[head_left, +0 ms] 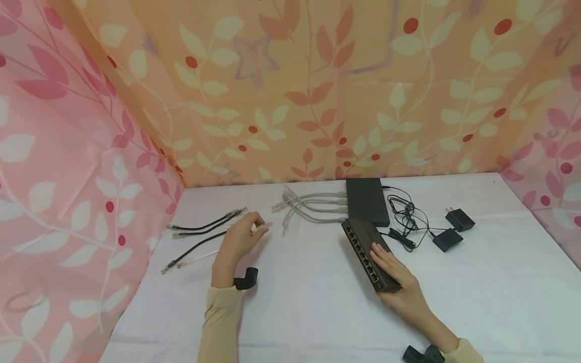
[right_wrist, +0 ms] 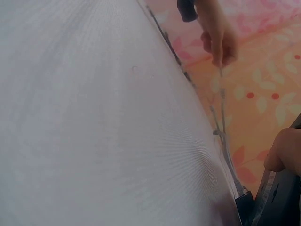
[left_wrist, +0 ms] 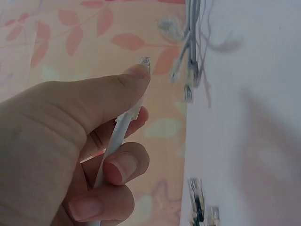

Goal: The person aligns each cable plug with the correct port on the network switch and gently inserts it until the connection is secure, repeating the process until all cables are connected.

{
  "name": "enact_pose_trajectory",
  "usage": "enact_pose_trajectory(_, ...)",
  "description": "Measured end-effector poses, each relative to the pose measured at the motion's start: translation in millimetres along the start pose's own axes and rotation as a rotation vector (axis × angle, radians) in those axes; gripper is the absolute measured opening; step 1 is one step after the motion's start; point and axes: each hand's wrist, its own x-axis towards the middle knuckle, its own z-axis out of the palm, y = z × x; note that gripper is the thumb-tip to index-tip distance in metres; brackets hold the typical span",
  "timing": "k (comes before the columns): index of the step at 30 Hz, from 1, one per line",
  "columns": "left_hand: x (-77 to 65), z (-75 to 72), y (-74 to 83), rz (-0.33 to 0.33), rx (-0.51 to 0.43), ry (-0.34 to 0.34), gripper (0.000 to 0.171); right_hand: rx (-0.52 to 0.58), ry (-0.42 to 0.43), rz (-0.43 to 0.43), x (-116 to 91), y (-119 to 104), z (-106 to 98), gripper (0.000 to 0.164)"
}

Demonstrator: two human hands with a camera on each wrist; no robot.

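Note:
My left hand [head_left: 240,239] pinches a white network cable [left_wrist: 120,132] near its clear plug [left_wrist: 145,61], between thumb and fingers. The cable's other end trails to the left on the table. In my right hand [head_left: 404,290] is a black network switch [head_left: 368,252], gripped along its right side and tilted. Its row of ports [head_left: 361,256] faces left, and no cable shows in them. The right wrist view catches only a finger [right_wrist: 282,153] over the dark casing [right_wrist: 282,200]. Several black network cables [head_left: 192,250] lie around my left hand.
Behind the held switch lies a second black switch [head_left: 366,200], with several grey cables [head_left: 320,195] plugged into its left side. To the right are a tangled black cord [head_left: 408,222] and two power adapters [head_left: 460,220]. Patterned curtains [head_left: 295,101] hang along the white table's [head_left: 295,302] edges.

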Motion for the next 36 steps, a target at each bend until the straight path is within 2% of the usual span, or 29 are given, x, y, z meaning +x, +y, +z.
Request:
enact_pose_trajectory(4, 1.6, 2.2, 11.7, 0.017, -0.008, -0.025, 0.015, 0.004, -0.004, 0.015, 1.2, -3.2, -0.3, 0.076)
enact_pose_trajectory(11, 3.4, 7.8, 24.1, 0.042, -0.029, -0.078, 0.015, 0.072, -0.005, 0.061, 12.9, -29.5, -1.7, 0.076)
enact_pose_trajectory(23, 4.2, 17.3, 37.6, 0.108, -0.046, -0.087, 0.013, 0.123, 0.015, 0.208, 2.1, -9.5, -0.6, 0.079)
enact_pose_trajectory(26, 4.2, 20.2, 41.5, 0.143, -0.039, -0.082, 0.013, 0.117, 0.023, 0.215, 2.3, -11.5, 0.0, 0.079)
enact_pose_trajectory(33, 4.8, 27.6, 54.3, 0.199, -0.032, -0.072, 0.013, 0.162, 0.058, 0.291, 9.5, -27.6, -0.7, 0.077)
enact_pose_trajectory(36, 4.6, 31.7, 61.9, 0.224, -0.024, -0.083, 0.013, 0.169, 0.063, 0.286, 13.9, -36.6, -2.0, 0.074)
